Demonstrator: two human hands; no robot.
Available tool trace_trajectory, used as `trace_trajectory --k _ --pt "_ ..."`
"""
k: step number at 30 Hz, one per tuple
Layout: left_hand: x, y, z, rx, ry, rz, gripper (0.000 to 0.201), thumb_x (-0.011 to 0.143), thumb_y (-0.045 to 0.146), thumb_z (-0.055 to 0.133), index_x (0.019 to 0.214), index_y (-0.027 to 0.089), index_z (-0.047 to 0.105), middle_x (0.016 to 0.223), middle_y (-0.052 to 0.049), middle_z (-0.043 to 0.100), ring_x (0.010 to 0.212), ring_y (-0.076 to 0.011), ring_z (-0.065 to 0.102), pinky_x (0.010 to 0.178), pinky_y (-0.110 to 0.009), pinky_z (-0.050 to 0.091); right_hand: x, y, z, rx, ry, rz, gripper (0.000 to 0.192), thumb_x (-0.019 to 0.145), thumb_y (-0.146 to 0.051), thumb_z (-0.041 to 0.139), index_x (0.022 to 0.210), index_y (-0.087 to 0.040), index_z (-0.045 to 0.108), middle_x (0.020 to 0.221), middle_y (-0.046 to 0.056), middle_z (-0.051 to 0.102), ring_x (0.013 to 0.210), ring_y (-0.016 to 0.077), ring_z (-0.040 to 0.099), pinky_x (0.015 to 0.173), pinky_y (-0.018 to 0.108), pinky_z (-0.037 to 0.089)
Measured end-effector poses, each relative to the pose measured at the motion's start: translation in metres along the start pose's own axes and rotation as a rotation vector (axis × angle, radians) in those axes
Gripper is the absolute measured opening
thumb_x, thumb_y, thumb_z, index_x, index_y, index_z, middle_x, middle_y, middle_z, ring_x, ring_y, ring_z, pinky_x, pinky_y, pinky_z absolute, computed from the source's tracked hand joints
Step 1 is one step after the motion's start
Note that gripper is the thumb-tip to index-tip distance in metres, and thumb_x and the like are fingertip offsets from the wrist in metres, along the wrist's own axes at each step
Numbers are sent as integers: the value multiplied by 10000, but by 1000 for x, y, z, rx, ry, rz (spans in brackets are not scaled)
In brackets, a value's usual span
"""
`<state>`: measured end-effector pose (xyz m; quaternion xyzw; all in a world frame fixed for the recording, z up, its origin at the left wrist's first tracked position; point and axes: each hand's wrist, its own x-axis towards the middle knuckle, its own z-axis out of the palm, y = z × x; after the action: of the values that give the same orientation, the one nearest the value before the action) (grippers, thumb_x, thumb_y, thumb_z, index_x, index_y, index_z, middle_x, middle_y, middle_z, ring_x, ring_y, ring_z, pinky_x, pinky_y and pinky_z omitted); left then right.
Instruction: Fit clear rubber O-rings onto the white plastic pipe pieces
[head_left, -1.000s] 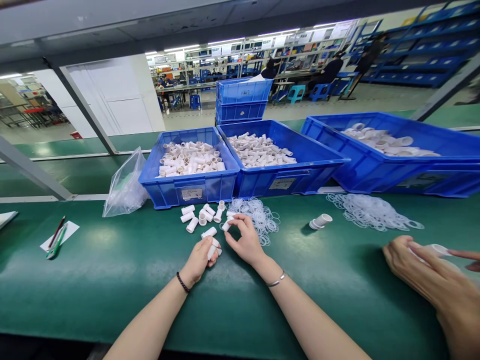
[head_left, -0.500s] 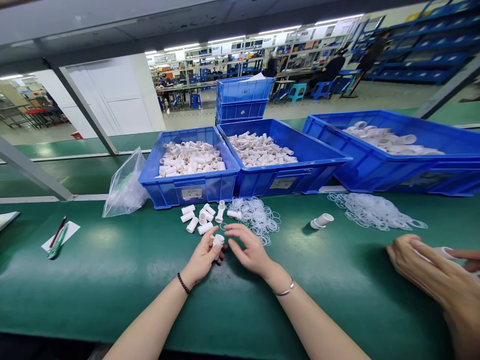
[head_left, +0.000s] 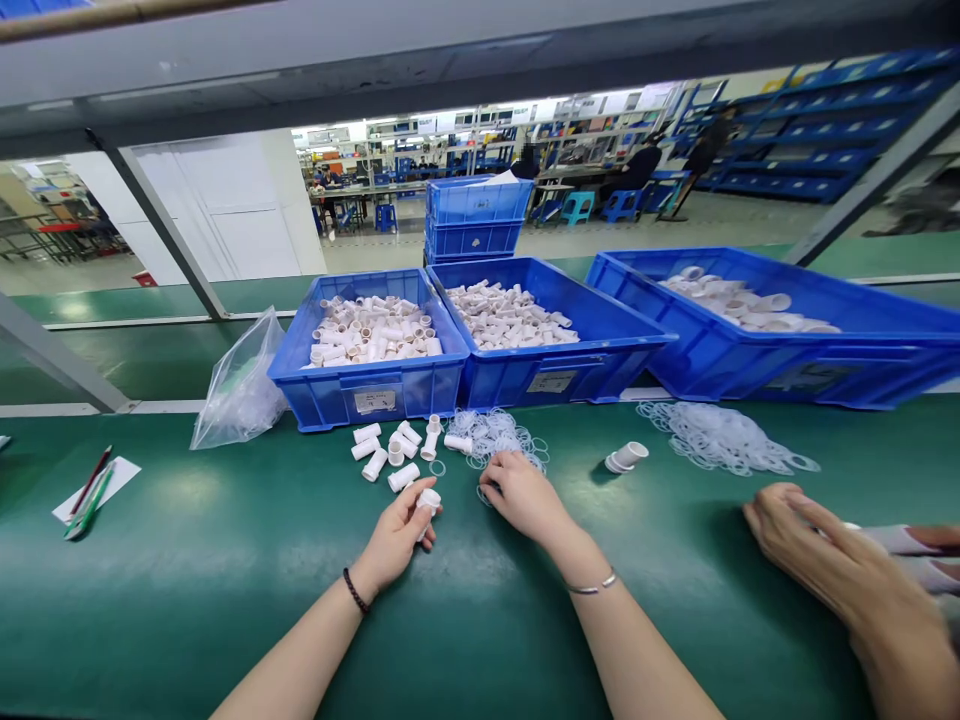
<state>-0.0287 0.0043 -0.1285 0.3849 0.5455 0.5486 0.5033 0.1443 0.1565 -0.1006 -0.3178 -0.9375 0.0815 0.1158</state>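
My left hand (head_left: 397,535) is closed around a white plastic pipe fitting (head_left: 428,500), its collared end facing up. To the right, my right hand (head_left: 525,500) is at the near edge of a pile of clear rings (head_left: 499,430), fingertips pinched on a thin ring (head_left: 484,496) that shows partly beside them. Several loose white fittings (head_left: 366,448) lie beyond my left hand, and a single ring (head_left: 437,468) rests near them.
Blue bins (head_left: 405,390) of white fittings line the back. A plastic bag (head_left: 240,385) and pens on paper (head_left: 94,500) are left. To the right are an upright-leaning fitting (head_left: 627,457), another ring pile (head_left: 724,437) and a co-worker's hands (head_left: 817,550) with white tubes.
My right hand has moved away from the fitting to the ring pile and its fingers have closed. My left hand keeps the fitting. The view has shifted slightly.
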Motion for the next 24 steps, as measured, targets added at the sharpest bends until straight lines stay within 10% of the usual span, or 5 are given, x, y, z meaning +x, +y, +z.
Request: trace_trajectory --k 7,12,18,24 --pt "-4 -2 0 379 80 150 365 926 419 425 1179 171 510 895 -45 607 702 -142 521 692 -283 438 -4 -27 3 304 226 -51 118 876 -158 474 801 -180 562 814 51 589 783 186 553 724 298 437" --pt "-4 5 0 426 126 157 336 892 457 474 1054 175 556 921 -52 635 802 -181 572 760 -298 459 -11 -53 6 599 141 -131 92 920 -204 438 870 -191 514 736 0 588 652 129 547 624 233 415" --pt "-9 3 0 464 50 166 406 845 537 493 1049 201 592 1000 -60 676 908 -219 621 847 -325 484 -14 -62 9 373 86 -135 92 885 -184 494 891 -182 586 830 24 652 775 152 602 705 239 440" --pt "5 -14 -7 445 233 67 383 594 602 674 849 317 647 882 36 723 933 -302 648 770 -367 538 -10 -61 8 209 -61 -187 208 911 -351 488 993 -216 623 1011 3 693 953 155 635 736 201 465"
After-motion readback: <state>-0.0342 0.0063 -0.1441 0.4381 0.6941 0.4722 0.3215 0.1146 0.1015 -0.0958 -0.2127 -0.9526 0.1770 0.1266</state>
